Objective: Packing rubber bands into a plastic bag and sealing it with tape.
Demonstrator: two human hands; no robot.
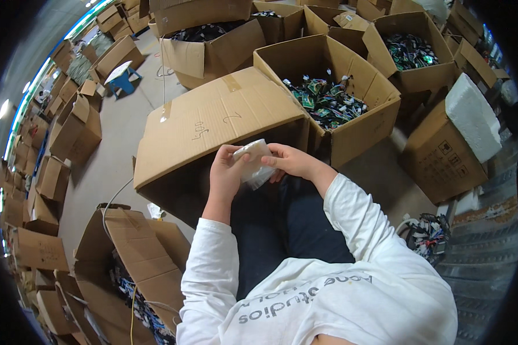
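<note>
Between my two hands is a small white translucent plastic bag (255,163), held up over my lap at the near edge of a large cardboard box (190,126). My left hand (227,171) pinches the bag's left side, thumb on top. On its right side, my right hand (293,161) grips with thumb and curled fingers. Whatever the bag contains, if anything, I cannot make out. The large box lies with its dark opening facing me, close beyond my knees.
Beyond it, an open carton (360,135) holds many green circuit boards with wires. Another carton (138,241) with cables stands at lower left. A foam-topped box (443,161) is at right, beside a cable bundle (429,237). A blue stool (122,80) stands far left.
</note>
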